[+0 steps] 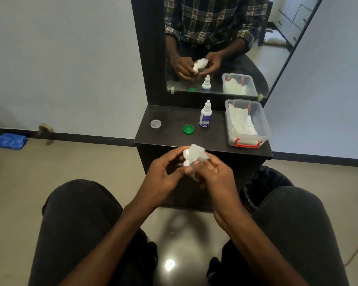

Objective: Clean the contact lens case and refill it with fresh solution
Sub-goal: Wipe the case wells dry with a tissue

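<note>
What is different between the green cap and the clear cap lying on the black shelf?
The green cap is opaque and bright; the clear cap is see-through and nearly colourless. The green cap lies nearer the solution bottle; the clear cap lies further left, near the shelf's edge. Both are small, round, lying flat and off the case.
</note>
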